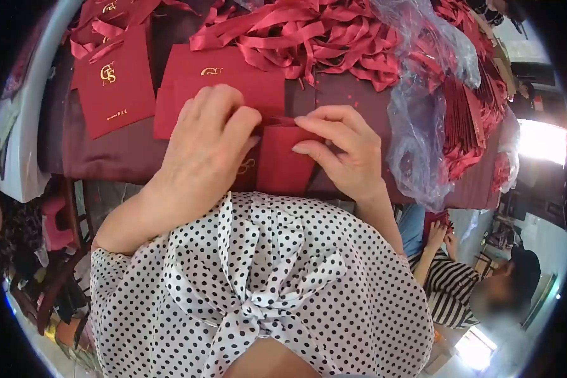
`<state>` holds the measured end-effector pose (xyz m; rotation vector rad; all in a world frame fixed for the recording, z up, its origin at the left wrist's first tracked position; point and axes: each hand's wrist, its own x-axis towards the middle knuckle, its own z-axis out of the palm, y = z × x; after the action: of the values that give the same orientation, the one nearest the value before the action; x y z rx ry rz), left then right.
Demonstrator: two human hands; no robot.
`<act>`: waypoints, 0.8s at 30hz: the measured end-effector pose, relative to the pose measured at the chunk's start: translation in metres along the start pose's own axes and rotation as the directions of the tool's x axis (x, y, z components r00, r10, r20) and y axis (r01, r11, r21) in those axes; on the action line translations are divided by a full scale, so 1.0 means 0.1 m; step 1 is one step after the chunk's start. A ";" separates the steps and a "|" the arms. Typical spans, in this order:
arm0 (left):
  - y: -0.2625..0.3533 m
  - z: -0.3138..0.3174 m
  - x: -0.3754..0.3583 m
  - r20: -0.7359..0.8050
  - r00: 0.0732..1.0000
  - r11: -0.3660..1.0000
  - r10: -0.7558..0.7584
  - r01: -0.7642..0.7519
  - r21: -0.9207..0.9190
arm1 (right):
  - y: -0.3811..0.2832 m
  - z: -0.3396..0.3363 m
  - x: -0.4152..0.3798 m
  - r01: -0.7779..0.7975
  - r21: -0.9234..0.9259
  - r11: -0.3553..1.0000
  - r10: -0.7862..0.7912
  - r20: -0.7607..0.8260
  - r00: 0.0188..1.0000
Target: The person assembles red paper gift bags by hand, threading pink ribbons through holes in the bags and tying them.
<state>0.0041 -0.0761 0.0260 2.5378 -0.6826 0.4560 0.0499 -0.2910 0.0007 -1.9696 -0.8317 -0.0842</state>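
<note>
a red bag (285, 160) lies between the two hands at the near edge of the table (107, 155), its mouth facing away from the wearer. the right hand (343, 148) grips its upper right side, forefinger at the rim and thumb on the front face. the left hand (211, 142) is curled at the opposite side; its fingertips are hidden, so whether it grips cannot be told. beneath and beyond the left hand lie flat red bags (264, 88); further left, more bags with gold lettering (116, 88) overlap. red ribbons (309, 41) are heaped at the far side, with clear plastic (416, 126) to the right of the hands.

the step in hand appears to be opening or shaping the bag's mouth. the next move probably calls for a steady right-hand hold while the left fingers work the rim evenly, since the thin walls look liable to crease.
</note>
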 end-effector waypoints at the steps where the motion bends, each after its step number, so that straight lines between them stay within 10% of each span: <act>1: 0.00 0.02 -0.01 0.025 0.998 0.998 -0.050 0.051 -0.025 | 0.00 -0.01 0.00 0.002 0.007 1.000 -0.002 0.000 1.000; 6: -0.16 0.06 -0.21 -0.031 0.986 0.986 -0.163 0.161 -0.051 | 0.16 -0.06 -0.10 -0.111 0.205 0.972 0.123 -0.045 0.991; 9: -0.17 0.03 -0.35 0.080 0.878 0.793 -0.472 0.463 -0.395 | 0.23 -0.07 -0.16 -0.174 0.445 0.878 0.221 -0.055 0.974; 16: -0.21 0.08 -0.27 -0.034 0.821 0.650 -0.570 0.426 -0.629 | 0.18 0.01 -0.18 -0.055 0.564 0.824 0.246 -0.268 0.931; 24: -0.38 -0.07 0.01 -0.071 0.881 0.691 -0.468 0.315 -0.650 | 0.12 -0.13 -0.20 -0.135 0.468 0.874 0.202 -0.096 0.975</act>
<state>0.0241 -0.0436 0.0192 1.8682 -0.1301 0.2963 0.0448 -0.3152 -0.0089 -1.5558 -0.5222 0.0706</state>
